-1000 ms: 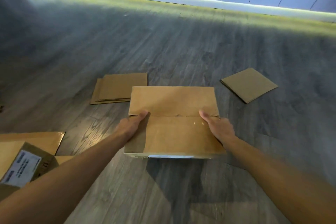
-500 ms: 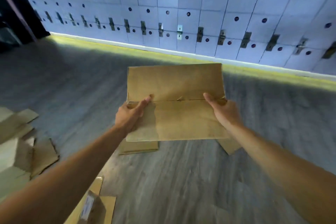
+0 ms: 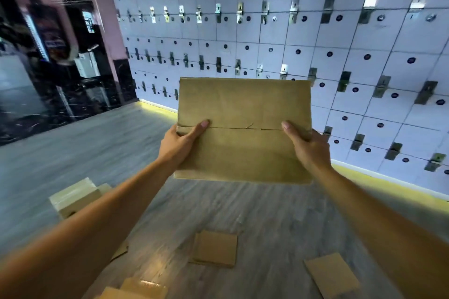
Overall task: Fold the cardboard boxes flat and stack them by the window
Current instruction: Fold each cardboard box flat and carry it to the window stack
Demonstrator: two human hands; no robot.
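Observation:
I hold a flattened brown cardboard box (image 3: pixel 244 128) up in front of me, at chest height above the floor. My left hand (image 3: pixel 178 144) grips its left edge with the thumb lying on the front along the centre seam. My right hand (image 3: pixel 307 147) grips the right edge the same way. On the floor below lie a small stack of flattened cardboard (image 3: pixel 215 247) and a single flat piece (image 3: pixel 331 274) to its right.
A wall of white lockers (image 3: pixel 315 43) fills the background. Unfolded boxes (image 3: pixel 75 198) stand on the wood floor at the left, and another box (image 3: pixel 136 290) sits at the bottom edge. A dark glass doorway (image 3: pixel 48 56) is at the far left.
Both hands have lifted the flattened box from the floor to chest height. My view has tilted up, so the lockers now fill the background and the floor pieces sit low.

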